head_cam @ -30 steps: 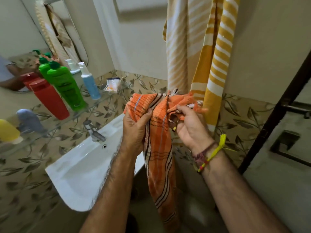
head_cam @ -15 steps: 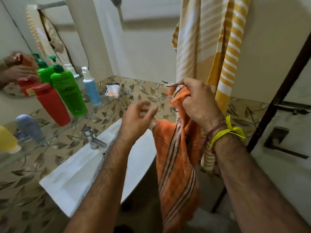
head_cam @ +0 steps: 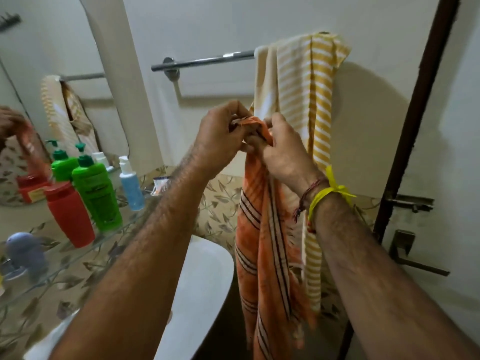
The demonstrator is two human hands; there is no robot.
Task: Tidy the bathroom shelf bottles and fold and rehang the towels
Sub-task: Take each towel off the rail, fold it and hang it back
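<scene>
Orange striped towel (head_cam: 267, 245) hung below both hands, bunched at its top edge where the left hand (head_cam: 220, 136) and right hand (head_cam: 283, 149) pinched it, in front of the yellow striped towel (head_cam: 311, 94) draped on the towel bar (head_cam: 202, 61). Bottles (head_cam: 96, 188) stood on the glass shelf (head_cam: 78, 253) at left.

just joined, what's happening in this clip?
A person is holding an orange striped towel up by its top edge, the left hand and right hand both pinching the bunched cloth close together while the rest hangs down. It is below the chrome wall towel bar, not yet on it. A yellow-and-white striped towel already hangs over the bar's right end. On the glass shelf stand a red bottle, a green pump bottle and a blue spray bottle.
</scene>
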